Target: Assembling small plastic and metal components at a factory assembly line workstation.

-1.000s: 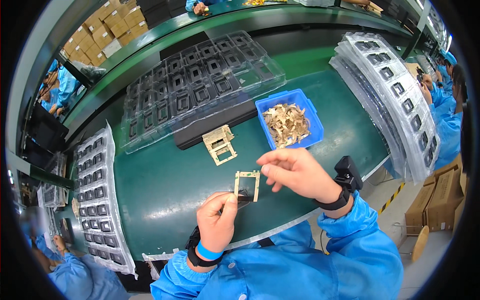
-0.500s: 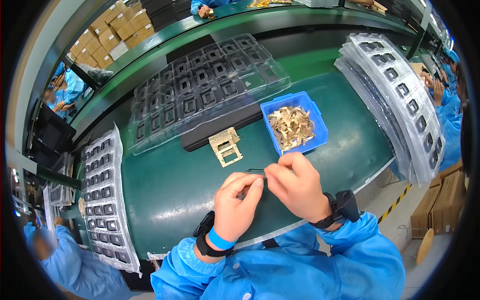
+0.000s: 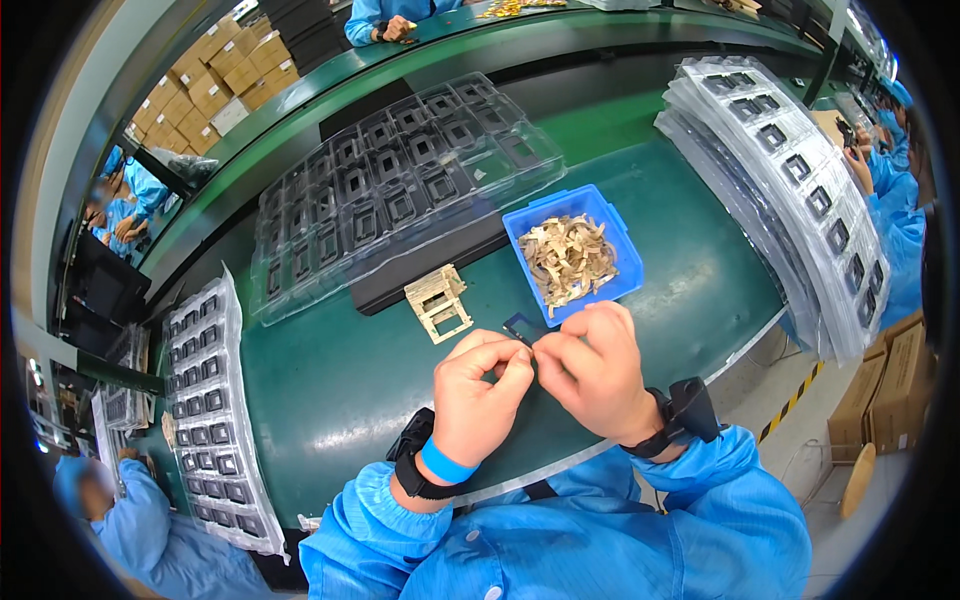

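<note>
Just in front of me, my left hand (image 3: pixel 482 392) and my right hand (image 3: pixel 598 372) meet with fingertips pinched together. Between them sticks out a small dark frame-like piece (image 3: pixel 516 327), tilted, its lower part hidden by my fingers. Both hands seem to grip it. Beyond my right hand stands a blue bin (image 3: pixel 631 270) heaped with curled tan strips (image 3: pixel 568 258). Left of the bin, a pale yellow slatted piece with a square opening (image 3: pixel 436 296) lies on the green table.
Across the back, a clear tray of black frames (image 3: pixel 385 180) rests partly on a black bar (image 3: pixel 430 268). Another filled tray (image 3: pixel 205 400) lies at left, and stacked trays (image 3: pixel 790 190) stand at right. Co-workers in blue sit around; cartons (image 3: pixel 895 390) are on the floor at right.
The dark piece has turned from nearly flat to a steeper tilt, showing more of its frame shape. My hands stay close together; the view has shifted slightly.
</note>
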### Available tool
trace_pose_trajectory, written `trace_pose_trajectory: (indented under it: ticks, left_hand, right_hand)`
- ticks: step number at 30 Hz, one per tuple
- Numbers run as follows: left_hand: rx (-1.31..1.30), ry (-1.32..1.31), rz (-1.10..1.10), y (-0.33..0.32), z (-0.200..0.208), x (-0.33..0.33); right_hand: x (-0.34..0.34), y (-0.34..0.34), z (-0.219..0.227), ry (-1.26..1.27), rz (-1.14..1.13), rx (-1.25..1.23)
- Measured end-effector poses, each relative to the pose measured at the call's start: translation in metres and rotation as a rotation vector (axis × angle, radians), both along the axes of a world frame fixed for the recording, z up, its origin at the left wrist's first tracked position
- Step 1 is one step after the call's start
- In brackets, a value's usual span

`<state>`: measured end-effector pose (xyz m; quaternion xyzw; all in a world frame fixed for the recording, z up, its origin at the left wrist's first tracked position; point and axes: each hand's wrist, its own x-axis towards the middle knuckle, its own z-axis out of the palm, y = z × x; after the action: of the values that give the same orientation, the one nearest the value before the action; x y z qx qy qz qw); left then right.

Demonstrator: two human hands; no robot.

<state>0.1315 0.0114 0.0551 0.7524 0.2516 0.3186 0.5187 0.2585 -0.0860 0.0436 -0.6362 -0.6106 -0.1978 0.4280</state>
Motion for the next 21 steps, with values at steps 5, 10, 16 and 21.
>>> trace_pose_trajectory:
  ticks: [5, 10, 16, 21]
  left_hand:
    - [0.084, -0.007, -0.021, 0.000, 0.001, 0.014]
    - [0.086, 0.076, 0.024, 0.012, -0.004, 0.029]
    - [0.109, 0.191, 0.004, 0.028, -0.006, 0.055]
    - [0.146, 0.111, 0.040, 0.030, -0.013, 0.061]
  right_hand:
    - [0.008, -0.008, 0.005, 0.521, 0.004, -0.080]
    - [0.038, -0.021, 0.013, 0.511, -0.192, 0.015]
    - [0.049, -0.030, 0.017, 0.548, -0.254, 0.086]
    - [0.047, -0.030, 0.014, 0.521, -0.247, 0.076]
